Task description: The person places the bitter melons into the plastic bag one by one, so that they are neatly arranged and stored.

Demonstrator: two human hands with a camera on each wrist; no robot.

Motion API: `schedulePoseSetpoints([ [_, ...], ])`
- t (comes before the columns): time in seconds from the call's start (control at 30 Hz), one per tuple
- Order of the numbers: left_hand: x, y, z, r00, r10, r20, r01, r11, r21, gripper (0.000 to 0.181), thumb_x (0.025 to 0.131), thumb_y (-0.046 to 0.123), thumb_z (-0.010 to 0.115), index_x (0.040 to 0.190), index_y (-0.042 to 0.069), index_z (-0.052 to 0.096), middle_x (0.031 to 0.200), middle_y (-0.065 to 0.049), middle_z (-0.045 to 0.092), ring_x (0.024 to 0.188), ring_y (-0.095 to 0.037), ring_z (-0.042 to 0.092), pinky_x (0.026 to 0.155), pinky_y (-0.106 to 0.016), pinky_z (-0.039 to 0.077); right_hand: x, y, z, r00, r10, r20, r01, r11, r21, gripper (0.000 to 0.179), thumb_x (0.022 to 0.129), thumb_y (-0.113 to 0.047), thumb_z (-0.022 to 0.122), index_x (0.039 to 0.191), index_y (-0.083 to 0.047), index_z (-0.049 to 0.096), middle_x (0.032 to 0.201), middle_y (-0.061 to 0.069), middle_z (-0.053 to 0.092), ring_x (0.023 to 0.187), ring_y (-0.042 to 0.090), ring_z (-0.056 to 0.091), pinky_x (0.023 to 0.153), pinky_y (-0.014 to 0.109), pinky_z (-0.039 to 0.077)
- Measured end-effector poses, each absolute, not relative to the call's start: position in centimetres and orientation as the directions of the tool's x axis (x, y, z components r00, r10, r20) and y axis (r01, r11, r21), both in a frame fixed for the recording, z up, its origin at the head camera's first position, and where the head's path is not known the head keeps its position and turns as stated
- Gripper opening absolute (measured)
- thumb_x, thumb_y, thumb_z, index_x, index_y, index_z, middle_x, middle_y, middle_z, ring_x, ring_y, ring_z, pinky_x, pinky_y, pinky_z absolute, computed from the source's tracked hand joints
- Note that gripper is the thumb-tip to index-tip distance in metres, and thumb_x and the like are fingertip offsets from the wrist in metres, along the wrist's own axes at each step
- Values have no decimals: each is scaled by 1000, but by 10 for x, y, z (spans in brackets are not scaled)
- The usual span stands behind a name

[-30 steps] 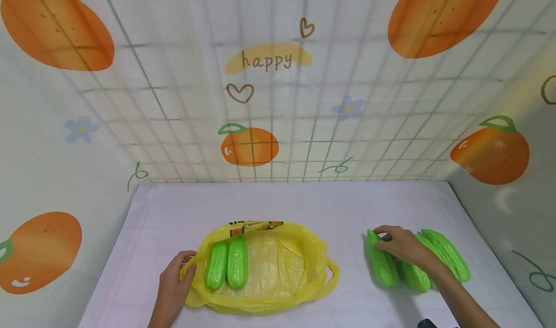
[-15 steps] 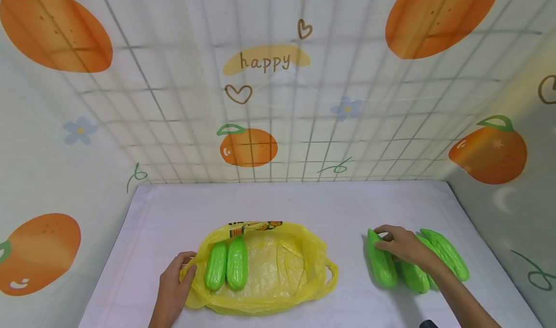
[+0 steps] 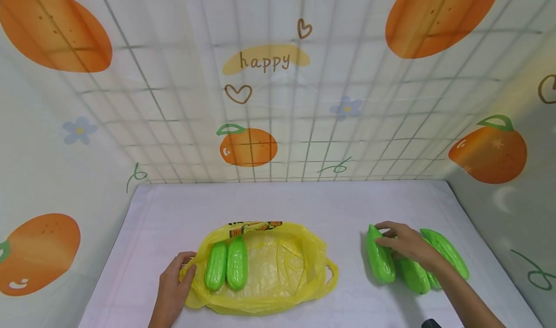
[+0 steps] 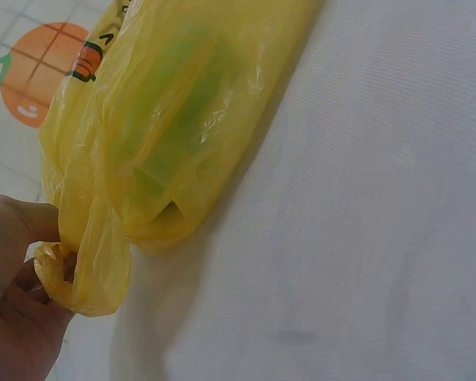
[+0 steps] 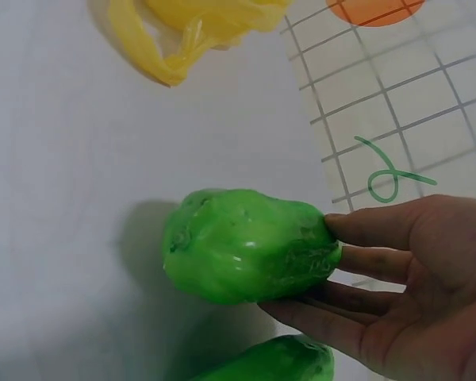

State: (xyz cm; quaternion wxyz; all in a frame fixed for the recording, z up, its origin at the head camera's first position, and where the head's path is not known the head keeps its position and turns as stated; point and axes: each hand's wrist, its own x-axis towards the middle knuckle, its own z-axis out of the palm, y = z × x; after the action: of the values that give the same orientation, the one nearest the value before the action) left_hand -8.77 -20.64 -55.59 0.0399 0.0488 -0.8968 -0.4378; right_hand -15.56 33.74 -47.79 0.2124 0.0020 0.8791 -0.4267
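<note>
My left hand (image 3: 173, 284) pinches the left handle of a yellow plastic bag (image 3: 260, 306); the left wrist view shows the handle (image 4: 103, 270) between thumb and fingers. The bag lies with its mouth spread open. Inside, at its left end, two bright green cucumbers (image 3: 216, 266) lie side by side. On the right side of the table my right hand (image 3: 406, 242) grips another shiny green cucumber (image 3: 380, 260) near its far end. In the right wrist view, thumb and fingers close round the end of this cucumber (image 5: 250, 246), which casts a shadow below.
Further green cucumbers (image 3: 447, 253) lie beside and partly under my right hand and forearm. The bag's right handle (image 3: 332, 275) loops out toward them. A white table (image 3: 295, 200) meets a printed backdrop (image 3: 373, 144) at its far edge.
My right hand has shifted slightly up and away with the gripped cucumber, whose near end has swung a little left. My left hand and the bag stay put.
</note>
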Motion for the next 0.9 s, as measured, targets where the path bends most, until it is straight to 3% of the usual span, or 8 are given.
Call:
schedulePoseSetpoints([
  [0.27,-88,-206,-555,-991,-131,-11,-89,602,794,24,98,8,62,122,10,61,106,-5,67,107,-22,61,99,-48,46,-155,336,-473,-914,-184,-363,175,627,-759,58,99,-21,63,140,12,40,125,37,53,103,35,64,79,47,58],
  [0.9,-88,-205,-553,-991,-129,-44,-113,596,795,24,99,11,60,123,11,60,110,-5,66,111,-24,60,99,-51,47,-156,319,-456,-922,-216,-320,146,574,-806,62,98,-26,64,143,8,40,135,39,46,108,38,63,81,44,58],
])
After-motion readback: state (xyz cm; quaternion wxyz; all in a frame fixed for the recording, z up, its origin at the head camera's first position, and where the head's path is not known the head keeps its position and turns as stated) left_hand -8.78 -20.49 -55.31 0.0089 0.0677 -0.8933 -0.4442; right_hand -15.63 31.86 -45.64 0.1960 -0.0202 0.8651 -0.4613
